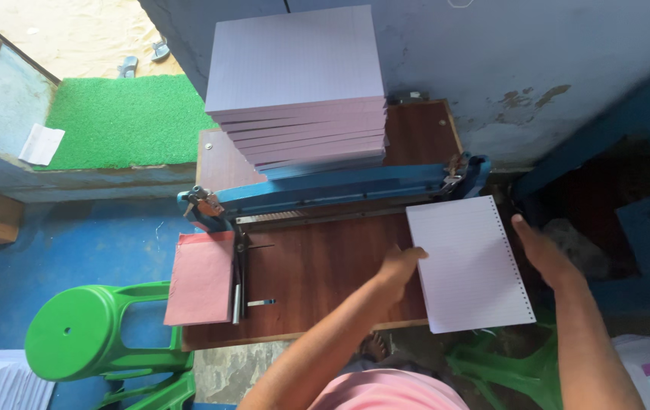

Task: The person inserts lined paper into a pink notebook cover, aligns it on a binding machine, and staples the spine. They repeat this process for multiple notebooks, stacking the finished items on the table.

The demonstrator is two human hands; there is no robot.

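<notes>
I am looking down on a brown work table with a blue lever-arm punching machine lying across it. My left hand presses its fingertips against the left edge of a block of ruled white sheets; my right hand lies flat along the block's right edge, the one with a row of punched holes. Both hands are open-palmed, bracing the block between them rather than gripping it.

The block lies at 3 o'clock on the table, just in front of the machine's arm and clear of it.

At 12 o'clock, behind the machine, stands a tall stack of lilac ruled pads. At 9 o'clock a pink card overhangs the table edge.

Judgement: this block already carries its holes, so the punching looks done. Whether the lilac stack is finished or waiting I cannot tell.
</notes>
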